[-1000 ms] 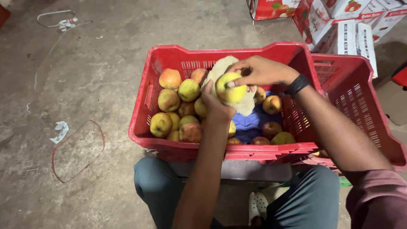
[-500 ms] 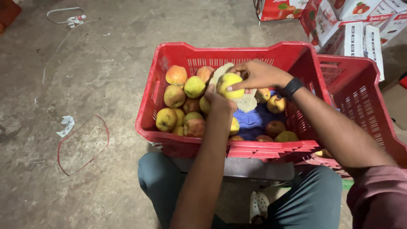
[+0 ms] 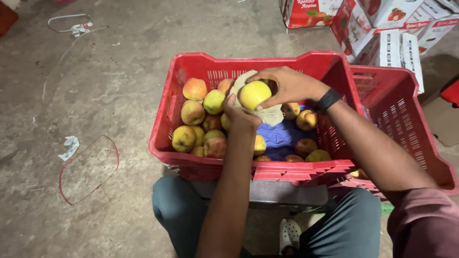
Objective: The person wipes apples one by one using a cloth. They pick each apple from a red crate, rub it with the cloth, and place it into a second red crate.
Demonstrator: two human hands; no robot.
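Observation:
A yellow-green apple (image 3: pixel 254 94) is held over a red plastic crate (image 3: pixel 191 71). My right hand (image 3: pixel 287 85) grips it from above and the right. My left hand (image 3: pixel 240 116) is under it, pinching a beige cloth (image 3: pixel 271 114) that lies against the apple. Several yellow and reddish apples (image 3: pixel 201 125) are stacked in the crate's left half. A few more apples (image 3: pixel 306 120) lie on a blue liner (image 3: pixel 282 134) on the right. A black band is on my right wrist.
A second red crate (image 3: pixel 406 114) sits against the first on the right. Printed fruit cartons (image 3: pixel 382 28) stand at the back right. A red wire loop (image 3: pixel 88 169) and paper scraps lie on the concrete floor to the left. My knees are below the crate.
The view has shifted slightly, so the crate sits further right in the frame. Both hands stay on the apple and cloth, which have turned a little between them.

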